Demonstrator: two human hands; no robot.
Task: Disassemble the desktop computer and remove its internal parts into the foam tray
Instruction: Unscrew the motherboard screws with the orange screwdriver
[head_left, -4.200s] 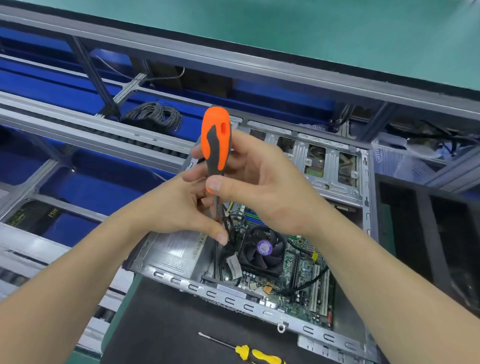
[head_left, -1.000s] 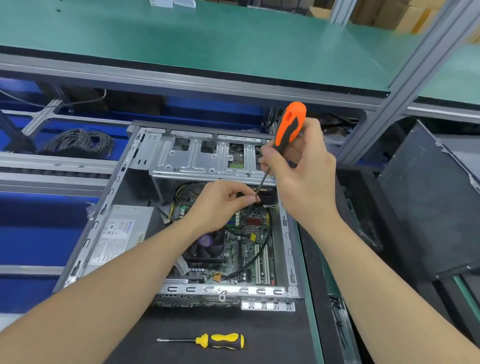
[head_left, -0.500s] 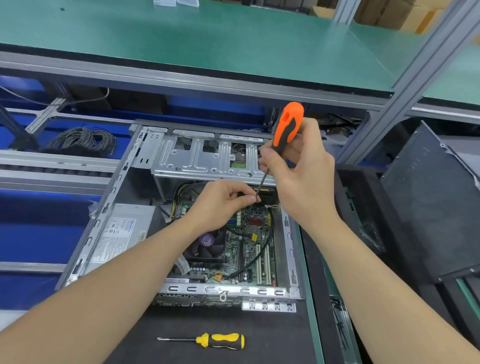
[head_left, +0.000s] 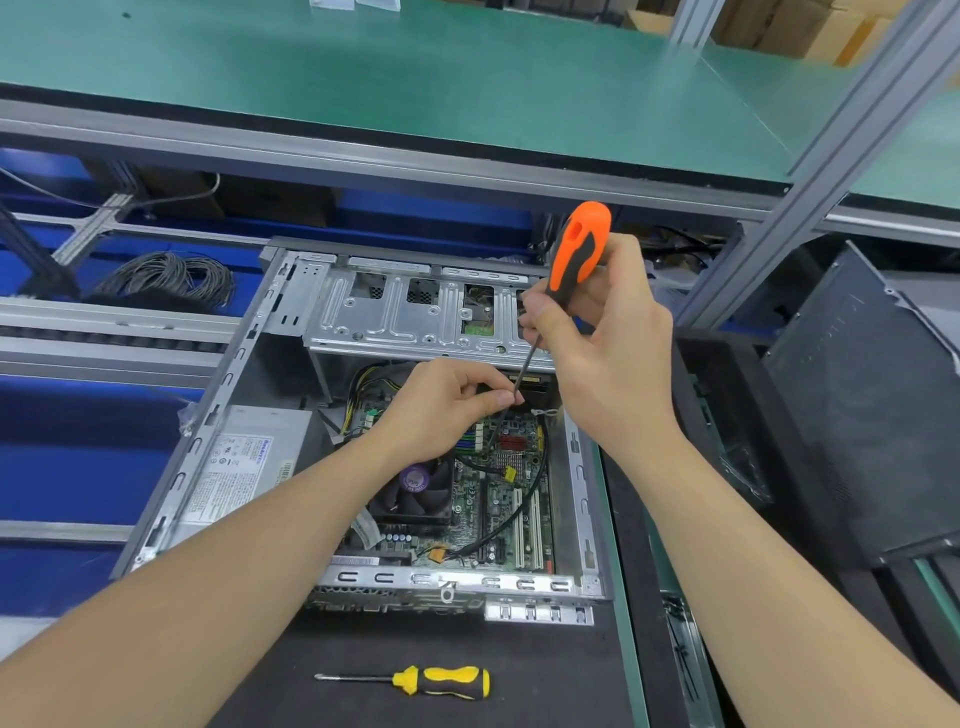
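The desktop computer (head_left: 213, 415) lies open on the dark counter (head_left: 545, 675), with its power supply (head_left: 244, 467) against the left wall. The left hand (head_left: 441, 410) reaches in over the motherboard (head_left: 498, 499), fingers curled, thumb and forefinger pinching the shaft of the orange screwdriver (head_left: 576, 254) near its tip. The right hand (head_left: 608, 353) is wrapped round the handle and holds it tilted. The tip is hidden behind the left fingers, so the screw cannot be seen. If the tilted tip slips, it may gouge the board or snag the black cable (head_left: 544, 457). A freed screw could drop among the components. The drive cage (head_left: 415, 306) overhangs the spot and the case's right wall (head_left: 576, 467) stands just beside it, so the handle has little room to swing. What is probably the foam tray (head_left: 691, 395) sits to the right, beyond that wall.
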